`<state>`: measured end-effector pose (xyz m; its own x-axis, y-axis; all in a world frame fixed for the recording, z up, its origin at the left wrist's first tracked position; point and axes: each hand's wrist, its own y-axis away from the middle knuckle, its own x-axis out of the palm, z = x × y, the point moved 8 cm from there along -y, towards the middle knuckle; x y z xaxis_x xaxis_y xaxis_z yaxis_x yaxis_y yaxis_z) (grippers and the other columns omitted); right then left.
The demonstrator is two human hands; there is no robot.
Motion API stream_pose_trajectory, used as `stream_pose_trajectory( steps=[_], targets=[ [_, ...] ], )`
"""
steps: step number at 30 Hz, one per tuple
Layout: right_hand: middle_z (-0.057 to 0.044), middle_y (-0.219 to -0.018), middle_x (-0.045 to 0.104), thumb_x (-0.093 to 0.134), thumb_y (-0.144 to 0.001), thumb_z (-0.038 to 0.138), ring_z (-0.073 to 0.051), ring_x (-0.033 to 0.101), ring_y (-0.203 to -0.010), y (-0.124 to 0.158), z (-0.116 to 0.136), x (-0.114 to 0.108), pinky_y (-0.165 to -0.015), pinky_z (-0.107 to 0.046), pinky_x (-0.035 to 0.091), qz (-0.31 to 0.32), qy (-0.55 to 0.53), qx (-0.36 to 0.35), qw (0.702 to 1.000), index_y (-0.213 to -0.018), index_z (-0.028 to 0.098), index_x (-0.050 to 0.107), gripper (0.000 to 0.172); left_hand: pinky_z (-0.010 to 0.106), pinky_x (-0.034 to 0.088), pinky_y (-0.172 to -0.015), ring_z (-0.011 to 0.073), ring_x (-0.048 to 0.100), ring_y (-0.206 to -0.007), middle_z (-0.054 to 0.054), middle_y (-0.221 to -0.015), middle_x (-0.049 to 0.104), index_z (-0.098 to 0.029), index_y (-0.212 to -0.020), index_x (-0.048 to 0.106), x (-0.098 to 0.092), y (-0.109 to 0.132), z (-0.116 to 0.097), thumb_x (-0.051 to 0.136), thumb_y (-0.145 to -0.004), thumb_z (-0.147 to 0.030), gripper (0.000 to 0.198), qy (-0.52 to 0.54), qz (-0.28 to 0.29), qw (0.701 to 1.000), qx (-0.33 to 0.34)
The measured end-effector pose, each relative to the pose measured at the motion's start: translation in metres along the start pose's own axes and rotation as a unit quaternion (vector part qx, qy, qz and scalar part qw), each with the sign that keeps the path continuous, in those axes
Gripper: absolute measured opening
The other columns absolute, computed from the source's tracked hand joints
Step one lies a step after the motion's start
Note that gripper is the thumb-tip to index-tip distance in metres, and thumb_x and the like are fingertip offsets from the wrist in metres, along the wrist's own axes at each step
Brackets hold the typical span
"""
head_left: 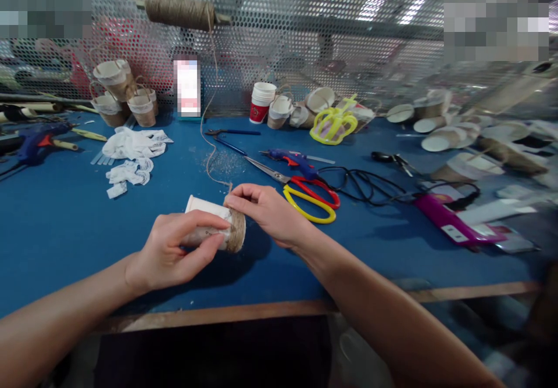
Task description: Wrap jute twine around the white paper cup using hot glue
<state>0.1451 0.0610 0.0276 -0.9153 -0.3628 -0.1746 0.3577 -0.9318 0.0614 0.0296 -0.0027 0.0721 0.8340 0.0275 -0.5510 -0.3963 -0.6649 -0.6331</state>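
A white paper cup lies tilted on its side above the blue table, with brown twine wound round its right end. My left hand grips the cup from the left, fingers on top and thumb on the near side. Pinched at the upper edge of the wound part, my right hand holds the twine. From there the loose strand runs up to a twine spool hanging on the perforated metal screen. Scissors with red and yellow handles lie just right of my right hand.
Behind the scissors lie a blue glue gun, its black cable and pliers. White lace and another glue gun are at left. Stacked cups, a yellow basket and a purple power strip stand farther out.
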Motion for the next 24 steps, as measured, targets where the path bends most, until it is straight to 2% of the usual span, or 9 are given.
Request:
stream_pose_trajectory(
  steps=[4,7,10,13,16,18,19,21,24],
  targets=[
    [-0.002,-0.074,0.058,0.052,-0.078,0.050,-0.010,0.052,-0.066,0.000,-0.002,-0.001,-0.064,-0.026,0.043,0.014,-0.047,0.017,0.999,-0.074,0.016,0.059,0.036,0.018,0.048,-0.052,0.0086,0.061,-0.055,0.000,-0.071,0.070,-0.017,-0.091,0.059,-0.002,-0.002,0.001,0.055,-0.079,-0.012,0.013,-0.033,-0.005,0.999,0.015],
    [-0.003,-0.077,0.060,0.052,-0.077,0.053,-0.012,0.056,-0.069,0.002,-0.001,0.002,-0.063,-0.027,0.047,0.056,-0.061,0.035,0.996,-0.079,0.016,0.059,0.038,0.019,0.051,-0.060,0.0106,0.065,-0.065,0.003,-0.077,0.071,-0.016,-0.093,0.059,-0.003,-0.003,0.004,0.055,-0.080,-0.012,0.014,-0.045,-0.012,0.999,0.018],
    [-0.003,-0.082,0.061,0.061,-0.073,0.048,-0.013,0.058,-0.074,0.005,0.001,0.008,-0.063,-0.027,0.049,0.112,-0.066,0.039,0.991,-0.087,0.017,0.060,0.035,0.019,0.051,-0.061,0.0111,0.065,-0.067,0.003,-0.079,0.071,-0.016,-0.095,0.058,-0.004,-0.004,0.006,0.054,-0.081,-0.013,0.015,-0.059,-0.014,0.998,0.028],
    [-0.003,-0.084,0.062,0.063,-0.073,0.042,-0.011,0.058,-0.074,0.004,0.005,0.005,-0.066,-0.025,0.049,0.101,-0.085,0.021,0.991,-0.091,0.016,0.060,0.031,0.020,0.051,-0.067,0.0119,0.065,-0.072,0.004,-0.090,0.070,-0.018,-0.106,0.054,-0.003,-0.003,0.009,0.056,-0.080,-0.015,0.026,-0.052,-0.008,0.998,0.022],
    [-0.003,-0.088,0.062,0.064,-0.074,0.035,-0.010,0.058,-0.074,0.002,0.010,-0.003,-0.070,-0.026,0.048,0.056,-0.047,-0.021,0.997,-0.094,0.015,0.058,0.029,0.023,0.051,-0.073,0.0145,0.063,-0.083,0.009,-0.110,0.062,-0.018,-0.122,0.045,-0.005,-0.004,0.020,0.061,-0.078,-0.020,0.047,0.018,-0.026,0.999,-0.044],
    [-0.004,-0.089,0.062,0.064,-0.074,0.032,-0.011,0.058,-0.074,0.002,0.014,-0.004,-0.071,-0.027,0.049,0.041,-0.003,-0.052,0.998,-0.099,0.016,0.056,0.031,0.021,0.051,-0.066,0.0139,0.061,-0.079,0.009,-0.108,0.061,-0.018,-0.127,0.041,-0.006,-0.004,0.032,0.061,-0.078,-0.024,0.053,0.097,-0.040,0.987,-0.121],
    [-0.004,-0.089,0.062,0.064,-0.073,0.031,-0.012,0.059,-0.074,0.003,0.015,-0.004,-0.071,-0.029,0.049,0.041,0.014,-0.065,0.997,-0.101,0.016,0.055,0.033,0.020,0.050,-0.061,0.0127,0.060,-0.073,0.008,-0.100,0.063,-0.018,-0.127,0.041,-0.004,-0.004,0.038,0.060,-0.079,-0.025,0.052,0.141,-0.036,0.976,-0.165],
    [-0.005,-0.090,0.061,0.065,-0.073,0.031,-0.015,0.060,-0.078,0.005,0.017,-0.001,-0.072,-0.032,0.050,0.043,0.040,-0.088,0.994,-0.104,0.017,0.053,0.036,0.018,0.048,-0.058,0.0106,0.057,-0.066,0.005,-0.087,0.065,-0.017,-0.118,0.050,0.001,-0.005,0.045,0.060,-0.079,-0.028,0.042,0.198,-0.015,0.956,-0.214],
    [-0.007,-0.100,0.060,0.068,-0.071,0.031,-0.016,0.059,-0.086,0.008,0.021,0.001,-0.077,-0.035,0.050,0.039,0.084,-0.123,0.988,-0.103,0.017,0.053,0.038,0.017,0.046,-0.055,0.0095,0.055,-0.064,0.003,-0.084,0.065,-0.016,-0.104,0.060,0.005,-0.005,0.052,0.060,-0.079,-0.028,0.028,0.230,-0.003,0.938,-0.258]
  ],
)
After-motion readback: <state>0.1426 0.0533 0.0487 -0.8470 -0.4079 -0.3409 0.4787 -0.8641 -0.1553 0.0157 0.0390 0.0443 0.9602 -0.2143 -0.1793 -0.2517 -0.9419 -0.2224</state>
